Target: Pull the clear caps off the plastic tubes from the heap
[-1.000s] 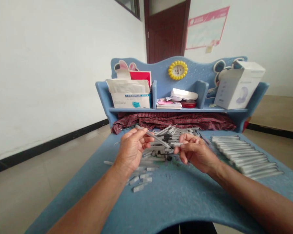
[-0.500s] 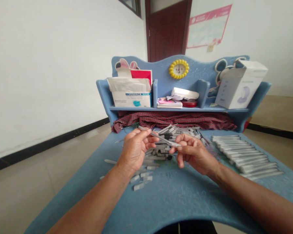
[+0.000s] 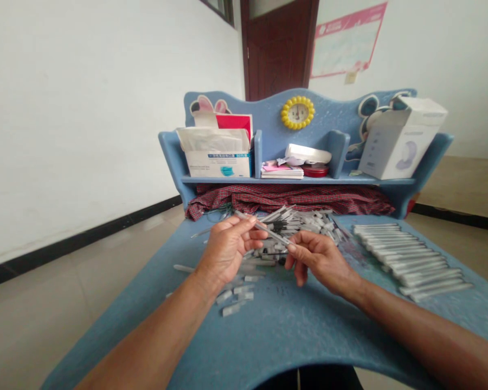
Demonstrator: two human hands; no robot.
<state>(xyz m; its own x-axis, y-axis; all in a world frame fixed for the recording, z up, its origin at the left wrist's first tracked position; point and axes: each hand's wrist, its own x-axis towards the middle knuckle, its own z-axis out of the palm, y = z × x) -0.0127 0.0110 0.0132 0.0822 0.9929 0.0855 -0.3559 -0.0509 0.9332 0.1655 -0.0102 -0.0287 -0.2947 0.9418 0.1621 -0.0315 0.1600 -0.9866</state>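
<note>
Between both hands a clear pen (image 3: pixel 273 234) slants down to the right above the blue desk. My left hand (image 3: pixel 228 246) pinches its upper part with thumb and fingers. At the lower right end, my right hand (image 3: pixel 319 260) closes thumb and forefinger on the pen, hiding its tip. Behind and under the hands lies a heap of pen parts (image 3: pixel 287 219), some clear, some dark. Several pale pen caps (image 3: pixel 231 309) lie on the desk near my left wrist. To the right, a row of pens (image 3: pixel 406 257) lies side by side.
The blue desk (image 3: pixel 309 336) has a raised shelf at its back. On the shelf stand a mask box (image 3: pixel 217 163), a stack of papers (image 3: pixel 282 173), a red round tin (image 3: pixel 315 171) and a white box (image 3: pixel 402 143). A checked cloth (image 3: pixel 288 199) lies beneath the shelf.
My right hand has shifted slightly left along the pen, and its fingers have curled in more. My left hand keeps its pinch almost in place.
</note>
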